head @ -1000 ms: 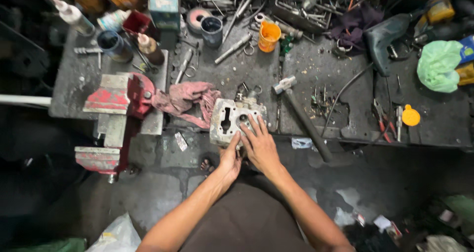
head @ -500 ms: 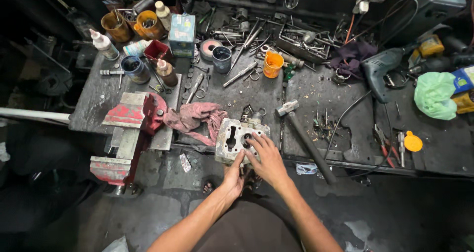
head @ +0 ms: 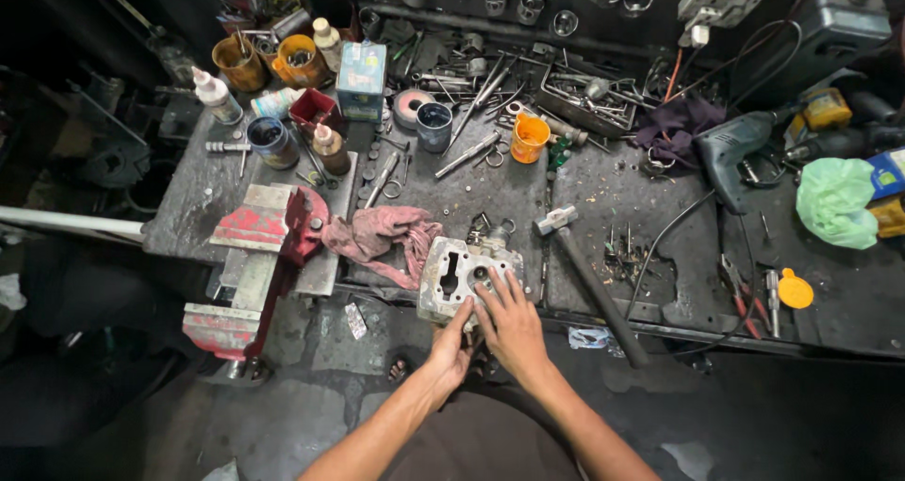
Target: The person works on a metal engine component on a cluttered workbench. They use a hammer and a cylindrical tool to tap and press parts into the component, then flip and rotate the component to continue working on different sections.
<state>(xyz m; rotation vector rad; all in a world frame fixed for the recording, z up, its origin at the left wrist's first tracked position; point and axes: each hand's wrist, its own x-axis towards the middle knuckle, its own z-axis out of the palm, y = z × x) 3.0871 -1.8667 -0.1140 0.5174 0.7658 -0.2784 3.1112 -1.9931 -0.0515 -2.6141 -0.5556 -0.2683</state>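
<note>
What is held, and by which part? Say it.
Metal engine part: left hand grips its near edge, right hand lies flat on its top right corner.

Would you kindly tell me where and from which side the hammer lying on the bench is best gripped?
Grip the hammer by its long dark handle near the free end, which overhangs the bench's front edge. Come from the front with the right hand, closest to it. The metal head lies farther back among loose bits.

Engine casting (head: 462,278): bare cast metal, dull grey, pitted, grimy. Bench top (head: 528,194): dark, matt, oily, rough w/ debris. Rag (head: 382,236): pink cloth, crumpled, stained. Vise (head: 259,255): metal, red paint chipped, worn to bare steel. Hammer (head: 589,278): steel head, dark matt handle. Cup (head: 530,137): orange plastic, slight gloss. Bag (head: 834,203): green thin plastic, crinkled.
</note>
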